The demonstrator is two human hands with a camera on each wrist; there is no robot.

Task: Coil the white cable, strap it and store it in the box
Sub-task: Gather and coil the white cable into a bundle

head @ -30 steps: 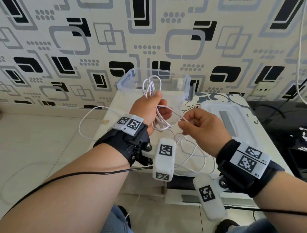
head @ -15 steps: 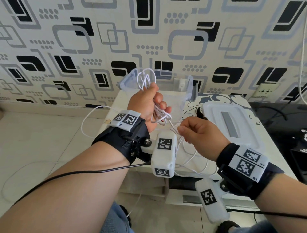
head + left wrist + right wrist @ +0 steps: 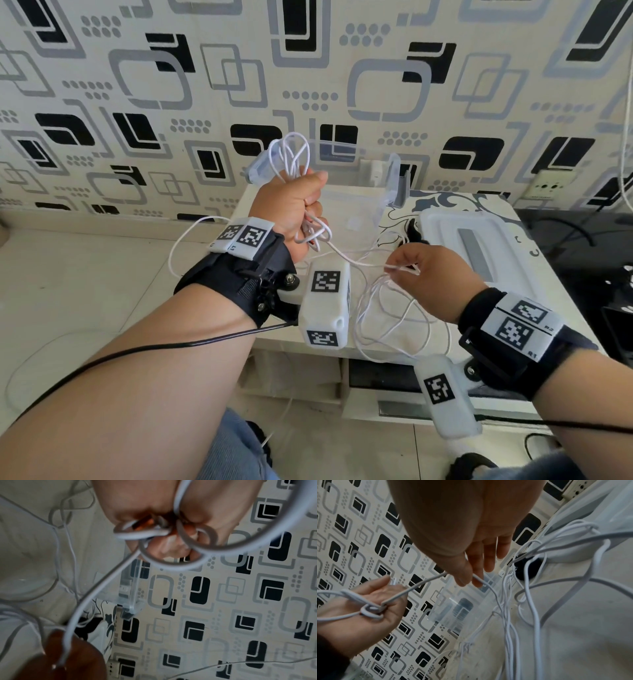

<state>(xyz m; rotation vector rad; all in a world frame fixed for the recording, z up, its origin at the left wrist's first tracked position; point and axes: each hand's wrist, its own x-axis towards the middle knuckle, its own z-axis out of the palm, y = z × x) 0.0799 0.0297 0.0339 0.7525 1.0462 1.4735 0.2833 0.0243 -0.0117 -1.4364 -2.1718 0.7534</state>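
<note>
My left hand (image 3: 301, 202) is raised over the table and grips a bundle of white cable (image 3: 289, 154) loops, which stick out above and below the fist. In the left wrist view its fingers (image 3: 163, 524) curl round several loops. From there one strand runs down to my right hand (image 3: 400, 270), which pinches it between thumb and forefinger (image 3: 469, 581), with the other fingers straight. More loose cable (image 3: 387, 318) lies tangled on the table beneath both hands. The clear box (image 3: 394, 178) stands open behind the hands by the wall. A black strap-like piece (image 3: 413, 231) lies beside it.
A white lid-like tray (image 3: 479, 246) lies on the right part of the small white table (image 3: 445, 202). The patterned wall has a socket (image 3: 548, 186) at the right. Dark cables (image 3: 582, 236) lie on a black surface beyond the table's right edge. Part of the cable hangs off the left side (image 3: 178, 246).
My left hand has risen and closed tighter on the loops. My right hand has moved down and right, away from it, drawing out a strand between the two.
</note>
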